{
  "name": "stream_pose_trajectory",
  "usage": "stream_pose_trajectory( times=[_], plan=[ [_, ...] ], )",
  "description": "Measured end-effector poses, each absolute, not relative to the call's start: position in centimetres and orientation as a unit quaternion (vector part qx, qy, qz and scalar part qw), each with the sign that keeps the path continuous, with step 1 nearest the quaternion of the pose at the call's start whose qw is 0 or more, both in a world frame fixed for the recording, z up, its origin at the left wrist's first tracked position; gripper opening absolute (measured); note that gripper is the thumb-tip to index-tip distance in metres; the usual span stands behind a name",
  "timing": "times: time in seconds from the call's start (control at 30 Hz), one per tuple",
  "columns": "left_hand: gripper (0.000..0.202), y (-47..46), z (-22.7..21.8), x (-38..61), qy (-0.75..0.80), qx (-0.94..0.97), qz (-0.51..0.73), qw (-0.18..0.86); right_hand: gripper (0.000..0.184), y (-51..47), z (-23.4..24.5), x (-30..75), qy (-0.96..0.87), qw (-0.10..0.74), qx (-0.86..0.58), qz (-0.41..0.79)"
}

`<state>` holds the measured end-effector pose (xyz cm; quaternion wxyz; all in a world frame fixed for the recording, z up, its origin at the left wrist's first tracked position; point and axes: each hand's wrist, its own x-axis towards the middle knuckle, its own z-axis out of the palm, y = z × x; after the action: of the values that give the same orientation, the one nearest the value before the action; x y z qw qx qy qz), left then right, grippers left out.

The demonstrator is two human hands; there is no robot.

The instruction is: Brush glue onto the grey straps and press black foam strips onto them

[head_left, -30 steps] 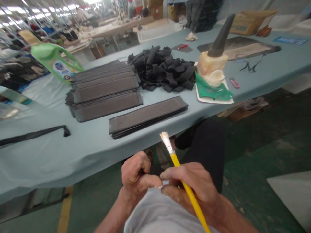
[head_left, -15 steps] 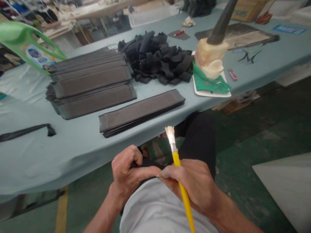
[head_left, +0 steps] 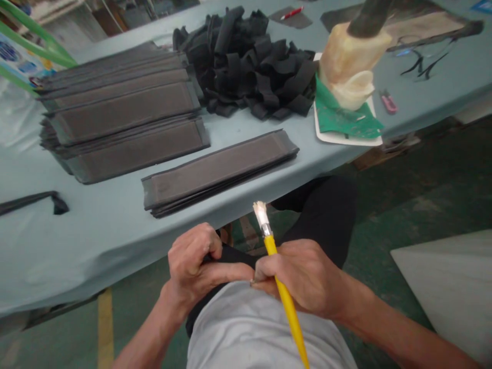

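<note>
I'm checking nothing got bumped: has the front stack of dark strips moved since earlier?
No: judged against the white tray, the front stack lies in the same place; only the view shifted.

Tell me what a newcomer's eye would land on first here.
Probably the yellow brush, held in the right hand with its pale bristles toward the table. Next, the heap of dark strips toward the back of the table, then the cream container right of it, standing out against a green sheet.
</note>
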<state>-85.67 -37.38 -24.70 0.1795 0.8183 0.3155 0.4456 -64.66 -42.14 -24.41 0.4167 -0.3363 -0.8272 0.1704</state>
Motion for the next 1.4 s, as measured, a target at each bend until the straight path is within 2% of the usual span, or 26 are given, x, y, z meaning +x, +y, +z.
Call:
stream_pose_trajectory(
  times=[0.2,0.4,0.6,0.77,0.93,1.1,1.3,1.4],
  plan=[
    [0.058,-36.4,-24.7,-86.2,0.268,0.851,0.425,0.152,0.027,-42.2,-23.5,-64.8,-0.841,0.380,-0.269,0.276],
    [0.057,-35.2,-24.5,-88.7,0.273,0.868,0.405,0.095,0.028,-42.5,-21.8,-62.9,-0.819,0.357,-0.304,0.331],
    [0.056,-36.2,-24.9,-88.1,0.300,0.833,0.458,0.072,0.017,-42.6,-21.5,-65.3,-0.796,0.402,-0.377,0.250],
    [0.052,-36.8,-25.4,-87.5,0.314,0.816,0.480,0.070,0.022,-43.0,-23.2,-67.9,-0.784,0.422,-0.373,0.260],
    [0.051,-36.6,-25.0,-87.8,0.322,0.842,0.428,0.055,0.026,-42.9,-24.1,-67.5,-0.798,0.395,-0.407,0.206],
    [0.050,-36.3,-24.7,-88.0,0.316,0.863,0.391,0.037,0.023,-42.6,-24.3,-67.0,-0.804,0.379,-0.426,0.170],
    [0.049,-35.6,-24.8,-88.3,0.300,0.882,0.362,0.011,0.025,-42.4,-24.9,-67.2,-0.792,0.348,-0.472,0.170],
    [0.047,-35.4,-24.1,-88.4,0.277,0.897,0.344,0.010,0.029,-42.0,-24.7,-66.9,-0.810,0.339,-0.447,0.167]
  ],
)
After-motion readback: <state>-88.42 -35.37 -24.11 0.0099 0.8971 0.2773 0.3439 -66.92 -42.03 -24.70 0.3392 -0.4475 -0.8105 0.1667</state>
